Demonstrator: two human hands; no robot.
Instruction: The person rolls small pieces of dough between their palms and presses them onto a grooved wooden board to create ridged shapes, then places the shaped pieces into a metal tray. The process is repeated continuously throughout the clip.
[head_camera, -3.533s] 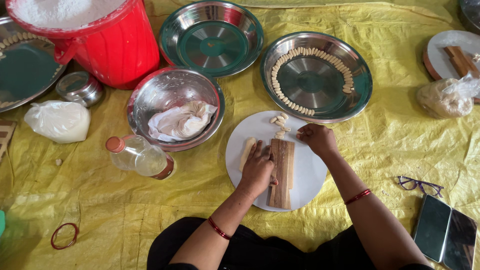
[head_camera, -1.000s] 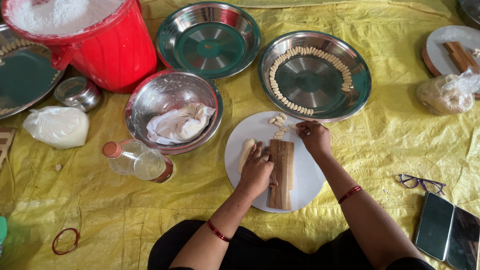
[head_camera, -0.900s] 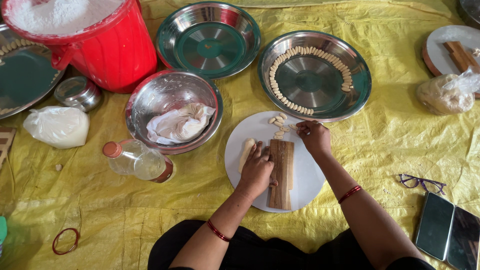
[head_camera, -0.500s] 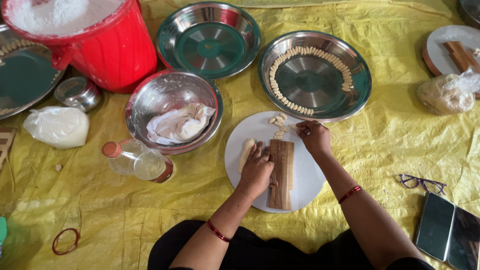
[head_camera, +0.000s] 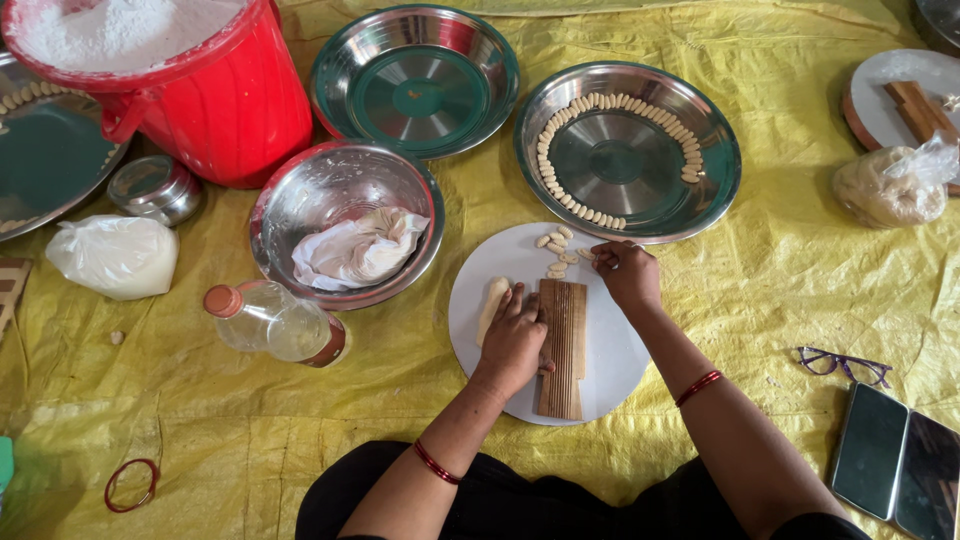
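A round white board (head_camera: 610, 375) lies on the yellow sheet before me. On it sits a ridged wooden block (head_camera: 563, 350). My left hand (head_camera: 514, 338) rests on the block's left edge, beside a pale roll of dough (head_camera: 491, 306). My right hand (head_camera: 627, 272) is at the board's far edge, its fingertips pinched on a small dough piece next to several shaped pieces (head_camera: 555, 256). Just beyond, a steel plate (head_camera: 722, 175) holds a ring of shaped dough pieces (head_camera: 560, 185).
A steel bowl (head_camera: 290, 200) with a white cloth stands left of the board, with a plastic bottle (head_camera: 270, 322), a red tub of flour (head_camera: 215, 95) and an empty steel plate (head_camera: 415, 70) nearby. Glasses (head_camera: 838, 363) and a dark case (head_camera: 895, 470) lie at right.
Both hands stay at the board. The right hand has shifted only slightly near the small shaped pieces; the left hand keeps its place on the block.
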